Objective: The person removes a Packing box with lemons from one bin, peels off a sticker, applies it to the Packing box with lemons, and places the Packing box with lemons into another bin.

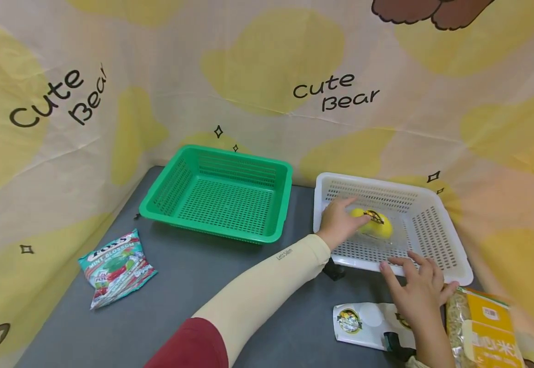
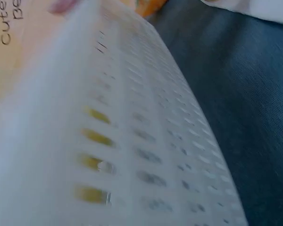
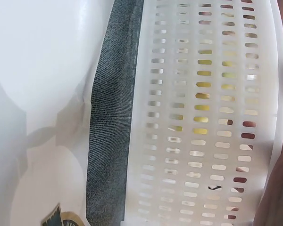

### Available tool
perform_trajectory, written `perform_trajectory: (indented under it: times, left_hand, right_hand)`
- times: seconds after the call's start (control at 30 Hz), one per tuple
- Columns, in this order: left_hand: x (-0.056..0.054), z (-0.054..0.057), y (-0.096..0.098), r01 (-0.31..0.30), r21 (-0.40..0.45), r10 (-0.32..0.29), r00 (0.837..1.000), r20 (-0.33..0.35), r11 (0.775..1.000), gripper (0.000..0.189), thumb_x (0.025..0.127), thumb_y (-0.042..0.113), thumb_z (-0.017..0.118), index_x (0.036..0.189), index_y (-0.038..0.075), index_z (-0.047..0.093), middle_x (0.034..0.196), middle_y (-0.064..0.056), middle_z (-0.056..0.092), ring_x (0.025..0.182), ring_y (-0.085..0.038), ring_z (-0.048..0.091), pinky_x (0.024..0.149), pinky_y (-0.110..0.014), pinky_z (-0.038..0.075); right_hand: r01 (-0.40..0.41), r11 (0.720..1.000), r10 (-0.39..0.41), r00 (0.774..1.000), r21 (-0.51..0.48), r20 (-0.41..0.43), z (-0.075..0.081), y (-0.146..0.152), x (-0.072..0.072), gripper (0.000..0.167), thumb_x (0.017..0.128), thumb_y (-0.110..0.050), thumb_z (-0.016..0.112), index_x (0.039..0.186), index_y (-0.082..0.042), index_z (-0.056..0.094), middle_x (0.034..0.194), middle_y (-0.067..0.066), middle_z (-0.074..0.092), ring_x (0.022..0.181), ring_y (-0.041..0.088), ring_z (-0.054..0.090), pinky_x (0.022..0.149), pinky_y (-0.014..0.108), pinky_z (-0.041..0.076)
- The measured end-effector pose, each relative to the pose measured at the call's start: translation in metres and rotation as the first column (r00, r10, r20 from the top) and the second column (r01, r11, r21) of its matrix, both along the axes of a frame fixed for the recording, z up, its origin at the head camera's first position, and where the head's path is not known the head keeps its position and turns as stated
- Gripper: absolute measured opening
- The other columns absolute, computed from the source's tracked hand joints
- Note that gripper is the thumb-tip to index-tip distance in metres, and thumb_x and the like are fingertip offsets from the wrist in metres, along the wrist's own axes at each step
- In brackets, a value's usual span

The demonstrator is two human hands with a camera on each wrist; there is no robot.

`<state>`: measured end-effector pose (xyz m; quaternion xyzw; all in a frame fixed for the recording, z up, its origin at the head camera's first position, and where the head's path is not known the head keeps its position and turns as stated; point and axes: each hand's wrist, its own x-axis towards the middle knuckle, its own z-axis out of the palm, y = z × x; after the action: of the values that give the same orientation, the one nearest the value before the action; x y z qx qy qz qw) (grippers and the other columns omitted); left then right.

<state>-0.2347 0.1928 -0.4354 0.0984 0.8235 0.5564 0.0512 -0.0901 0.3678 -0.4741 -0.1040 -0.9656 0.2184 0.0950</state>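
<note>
My left hand (image 1: 342,224) reaches into the white basket (image 1: 450,245), its index finger straight and its thumb over a clear bag of yellow, lemon-like fruit (image 1: 381,228) with a dark label. The other left fingers are hidden behind the hand. At the basket's front rim is my right hand (image 1: 416,289), fingers spread and nothing in its grasp. The right wrist view shows fingers (image 3: 279,188) beside the rim, with yellow showing through the slotted wall (image 3: 212,141). From the left wrist, the basket's side (image 2: 146,122) appears close and blurred.
A green basket (image 1: 216,232) stands at the back left. Left of it, nearer the front, lies a teal candy bag (image 1: 118,268). A white packet (image 1: 370,322) lies before the white basket, and a yellow bag of grain (image 1: 485,327) is to the right. Printed cloth (image 1: 257,61) hangs behind.
</note>
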Motion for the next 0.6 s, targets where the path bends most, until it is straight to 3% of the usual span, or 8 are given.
perform_trajectory:
  times: [0.2, 0.27, 0.47, 0.6]
  left_hand:
    - [-0.002, -0.010, 0.003, 0.008, -0.076, -0.006, 1.000, 0.018, 0.997, 0.061, 0.094, 0.033, 0.084, 0.149, 0.014, 0.064, 0.149, -0.002, 0.060, 0.139, -0.020, 0.053, 0.115, -0.034, 0.041]
    - [-0.002, -0.011, 0.004, 0.015, -0.138, -0.013, 1.000, 0.011, 0.990, 0.063, 0.095, 0.035, 0.083, 0.150, 0.012, 0.062, 0.149, -0.003, 0.061, 0.139, -0.021, 0.054, 0.114, -0.032, 0.042]
    - [-0.001, -0.013, 0.009, 0.067, -0.348, -0.061, 0.998, 0.029, 0.935, 0.081, 0.090, 0.041, 0.086, 0.158, 0.010, 0.052, 0.148, -0.005, 0.062, 0.133, -0.019, 0.053, 0.105, -0.024, 0.046]
    - [-0.002, -0.014, 0.012, 0.087, -0.434, -0.082, 0.996, 0.030, 0.897, 0.086, 0.091, 0.043, 0.085, 0.161, 0.012, 0.046, 0.148, -0.001, 0.063, 0.134, -0.018, 0.051, 0.106, -0.022, 0.044]
  right_hand:
    - [0.002, 1.000, -0.002, 1.000, 0.000, 0.016, 0.001, -0.002, 0.000, 0.056, 0.106, -0.055, 0.054, 0.127, -0.003, 0.066, 0.156, 0.033, 0.032, 0.151, 0.059, 0.004, 0.103, 0.079, -0.027]
    - [-0.001, 1.000, 0.001, 1.000, 0.001, 0.015, 0.000, -0.002, 0.000, 0.057, 0.107, -0.055, 0.054, 0.128, -0.003, 0.066, 0.157, 0.033, 0.032, 0.151, 0.058, 0.003, 0.103, 0.079, -0.027]
    - [-0.001, 1.000, 0.001, 1.000, -0.002, -0.003, 0.001, -0.001, 0.000, 0.055, 0.107, -0.053, 0.055, 0.128, -0.004, 0.066, 0.155, 0.033, 0.033, 0.151, 0.058, 0.005, 0.103, 0.079, -0.027]
    - [0.000, 1.000, 0.000, 1.000, -0.007, 0.000, 0.002, -0.002, 0.001, 0.054, 0.107, -0.052, 0.055, 0.128, -0.004, 0.066, 0.154, 0.033, 0.033, 0.151, 0.058, 0.006, 0.103, 0.079, -0.028]
